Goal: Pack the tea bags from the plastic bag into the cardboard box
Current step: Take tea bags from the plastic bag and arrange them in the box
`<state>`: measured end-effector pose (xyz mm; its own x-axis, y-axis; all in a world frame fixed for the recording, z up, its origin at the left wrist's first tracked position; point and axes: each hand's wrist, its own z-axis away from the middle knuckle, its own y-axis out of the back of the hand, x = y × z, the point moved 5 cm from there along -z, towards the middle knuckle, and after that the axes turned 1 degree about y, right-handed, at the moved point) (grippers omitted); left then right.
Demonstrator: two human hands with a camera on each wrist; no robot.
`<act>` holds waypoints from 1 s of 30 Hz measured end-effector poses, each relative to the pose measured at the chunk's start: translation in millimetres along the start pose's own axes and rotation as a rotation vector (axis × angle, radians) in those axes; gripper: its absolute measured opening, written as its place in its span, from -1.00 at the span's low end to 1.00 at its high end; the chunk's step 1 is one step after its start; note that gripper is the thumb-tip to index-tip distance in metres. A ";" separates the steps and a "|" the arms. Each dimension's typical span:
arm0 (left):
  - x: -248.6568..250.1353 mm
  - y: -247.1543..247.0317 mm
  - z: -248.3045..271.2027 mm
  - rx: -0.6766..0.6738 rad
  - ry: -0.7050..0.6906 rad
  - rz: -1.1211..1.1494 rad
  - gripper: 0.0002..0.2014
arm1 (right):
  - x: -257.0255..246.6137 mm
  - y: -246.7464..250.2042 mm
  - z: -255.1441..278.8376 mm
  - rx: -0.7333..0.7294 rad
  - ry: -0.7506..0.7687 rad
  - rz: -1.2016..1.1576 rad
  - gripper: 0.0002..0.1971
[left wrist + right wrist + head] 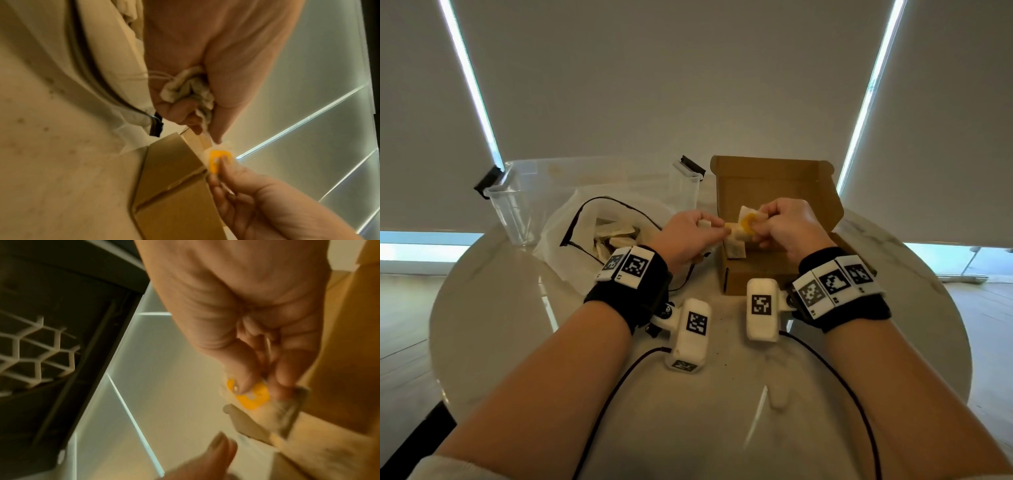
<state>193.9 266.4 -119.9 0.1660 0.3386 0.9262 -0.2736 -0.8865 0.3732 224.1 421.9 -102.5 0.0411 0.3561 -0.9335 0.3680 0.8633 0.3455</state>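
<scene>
Both hands hover over the near-left corner of the open cardboard box (756, 277). My left hand (709, 228) grips a crumpled bunch of tea bags (191, 91) in its fist. My right hand (767, 222) pinches a tea bag by its yellow tag (252, 396), and the white sachet (287, 410) hangs below the fingers. The tag (219, 161) sits just off the left thumb tip. One tea bag (736, 251) lies inside the box by its left wall. The white plastic bag (571, 219) lies open to the left with more tea bags (616, 236) inside.
A clear plastic tub (513, 209) with black latches stands behind the plastic bag. The box lid (774, 178) stands upright at the back. The round marble table (493, 308) drops off at left and right. Black cables (835, 373) trail from both wrists.
</scene>
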 end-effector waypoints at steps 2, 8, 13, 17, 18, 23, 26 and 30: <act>-5.2 -3.8 -1.7 -0.043 0.043 -0.118 -0.75 | 9.5 -4.9 -6.3 -0.040 -0.094 0.082 -0.88; -5.8 -3.8 -3.1 -0.041 0.028 -0.342 -0.48 | 23.5 -31.4 -10.6 -0.201 -0.270 0.093 -0.74; -5.8 -3.3 -5.6 -0.054 0.009 -0.364 -0.48 | 23.2 -37.1 -16.1 -0.143 -0.298 -0.061 -0.72; -5.7 -0.4 -7.5 -0.017 -0.042 -0.234 -0.60 | 22.9 -35.1 -18.1 -0.145 -0.296 -0.040 -0.76; -5.2 2.1 -8.0 0.009 -0.044 -0.148 -0.63 | 21.6 -34.3 -17.6 -0.148 -0.290 -0.068 -0.75; -6.8 8.0 -8.4 0.024 0.120 0.403 -0.59 | 14.7 -23.9 -14.1 -0.067 -0.190 -0.028 -0.76; -6.3 6.3 -4.4 -0.019 0.201 0.690 -0.60 | -1.1 -15.9 -3.6 0.005 -0.066 0.057 -0.79; -4.3 6.4 -4.4 -0.043 0.190 0.791 -0.56 | -20.6 -30.2 20.1 -0.199 0.003 0.053 -0.82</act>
<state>187.3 260.7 -121.2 -0.2537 -0.3316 0.9087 -0.2794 -0.8742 -0.3970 230.8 381.3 -95.7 0.0522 0.4035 -0.9135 0.1748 0.8969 0.4062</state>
